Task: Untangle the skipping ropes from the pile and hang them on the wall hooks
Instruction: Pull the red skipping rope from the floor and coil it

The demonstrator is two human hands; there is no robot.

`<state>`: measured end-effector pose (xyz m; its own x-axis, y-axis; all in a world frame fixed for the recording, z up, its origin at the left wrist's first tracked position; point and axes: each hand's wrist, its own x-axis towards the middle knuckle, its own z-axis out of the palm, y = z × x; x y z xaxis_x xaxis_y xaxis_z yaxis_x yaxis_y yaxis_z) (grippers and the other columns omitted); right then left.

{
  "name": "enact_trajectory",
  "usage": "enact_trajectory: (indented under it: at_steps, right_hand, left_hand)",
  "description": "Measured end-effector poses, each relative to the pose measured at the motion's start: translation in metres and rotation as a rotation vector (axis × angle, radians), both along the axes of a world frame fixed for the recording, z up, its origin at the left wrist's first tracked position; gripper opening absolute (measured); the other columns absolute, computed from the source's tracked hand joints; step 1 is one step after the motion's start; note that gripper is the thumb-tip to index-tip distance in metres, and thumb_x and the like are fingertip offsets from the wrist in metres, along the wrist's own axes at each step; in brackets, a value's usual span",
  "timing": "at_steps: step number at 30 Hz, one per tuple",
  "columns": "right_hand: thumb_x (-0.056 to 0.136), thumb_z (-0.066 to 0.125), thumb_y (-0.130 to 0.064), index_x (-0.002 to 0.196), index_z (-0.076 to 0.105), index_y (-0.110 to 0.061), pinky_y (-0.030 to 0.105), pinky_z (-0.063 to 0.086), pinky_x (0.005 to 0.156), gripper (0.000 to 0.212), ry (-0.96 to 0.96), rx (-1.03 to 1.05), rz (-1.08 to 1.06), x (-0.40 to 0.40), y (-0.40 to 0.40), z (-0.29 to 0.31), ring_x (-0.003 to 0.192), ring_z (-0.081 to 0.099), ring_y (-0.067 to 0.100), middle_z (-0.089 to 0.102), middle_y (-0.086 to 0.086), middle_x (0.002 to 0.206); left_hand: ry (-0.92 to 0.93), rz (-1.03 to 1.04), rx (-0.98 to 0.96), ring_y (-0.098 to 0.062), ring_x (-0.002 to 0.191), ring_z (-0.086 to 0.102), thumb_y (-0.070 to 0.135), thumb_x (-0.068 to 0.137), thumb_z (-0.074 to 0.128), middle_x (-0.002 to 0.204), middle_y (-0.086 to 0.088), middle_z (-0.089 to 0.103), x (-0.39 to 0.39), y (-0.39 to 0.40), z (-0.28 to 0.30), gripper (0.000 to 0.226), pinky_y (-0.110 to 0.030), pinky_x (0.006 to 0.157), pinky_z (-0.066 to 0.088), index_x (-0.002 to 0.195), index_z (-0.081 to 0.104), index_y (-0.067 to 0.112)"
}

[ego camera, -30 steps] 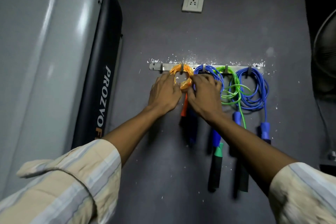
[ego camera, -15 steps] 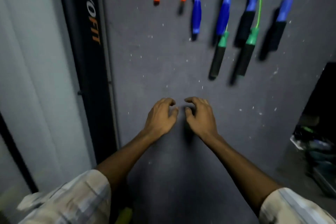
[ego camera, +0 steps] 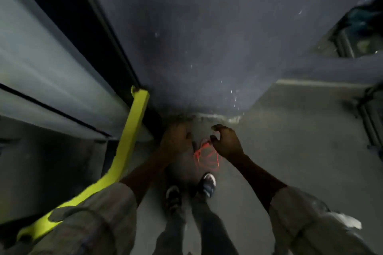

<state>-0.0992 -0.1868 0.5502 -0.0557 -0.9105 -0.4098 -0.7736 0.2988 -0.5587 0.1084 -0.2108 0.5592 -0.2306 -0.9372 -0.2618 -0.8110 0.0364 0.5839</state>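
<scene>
A thin red skipping rope (ego camera: pixel 207 155) lies in a loose tangle on the grey floor, just in front of my feet. My left hand (ego camera: pixel 176 141) hangs above its left side, blurred, fingers loosely curled and holding nothing. My right hand (ego camera: pixel 226 143) hovers over the rope's right side, fingers curled like a claw, with nothing in them. Whether either hand touches the rope I cannot tell. The wall hooks and the hung ropes are out of view.
The dark grey wall (ego camera: pixel 196 37) rises straight ahead. A large grey machine (ego camera: pixel 51 80) with a yellow-green bar (ego camera: pixel 132 130) stands on the left. Dark clutter (ego camera: pixel 360 33) sits at the far right. My shoes (ego camera: pixel 208 184) stand below the rope.
My view has swung down from the hooks to the floor. Both hands left the orange rope on its hook and dropped to just above the red rope.
</scene>
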Motion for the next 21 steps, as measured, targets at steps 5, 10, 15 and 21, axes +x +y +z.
enact_trajectory:
  at_steps: [5,10,15,21]
  right_hand:
    - [0.088,0.055,-0.033,0.128,0.065,-0.010,0.045,0.048,0.099,0.048,0.053,0.121,0.029,-0.005,0.058,-0.126,0.115,0.062,0.039,0.070,0.016,0.119]
    - [0.096,0.062,-0.023,0.136,0.060,-0.013,0.045,0.045,0.103,0.041,0.064,0.284,0.076,-0.012,0.080,-0.269,0.124,0.055,0.037,0.066,0.015,0.126]
    - [0.099,0.056,-0.025,0.142,0.054,-0.018,0.042,0.042,0.105,0.044,0.057,0.384,0.124,-0.006,0.088,-0.426,0.130,0.049,0.034,0.059,0.014,0.135]
    - [0.097,0.059,-0.027,0.147,0.052,-0.020,0.042,0.039,0.112,0.051,0.105,0.382,0.217,-0.001,0.069,-0.586,0.139,0.042,0.034,0.051,0.013,0.149]
  left_hand:
    - [-0.078,-0.108,0.153,-0.034,0.086,0.071,0.034,0.085,0.048,0.096,-0.019,0.071,0.006,0.065,-0.119,0.045,-0.036,0.083,0.046,0.101,0.070,-0.001]
    - [-0.096,-0.026,0.436,-0.033,0.126,0.052,0.041,0.097,0.040,0.134,-0.015,0.058,0.004,0.100,-0.241,0.053,-0.035,0.102,0.034,0.128,0.061,0.003]
    - [-0.132,0.022,0.468,-0.039,0.116,0.059,0.022,0.090,0.054,0.127,-0.019,0.063,-0.006,0.123,-0.375,0.043,-0.042,0.095,0.046,0.130,0.060,0.007]
    - [-0.173,0.038,0.516,-0.035,0.123,0.053,0.019,0.094,0.058,0.134,-0.017,0.057,-0.003,0.135,-0.505,0.049,-0.040,0.099,0.042,0.142,0.049,0.011]
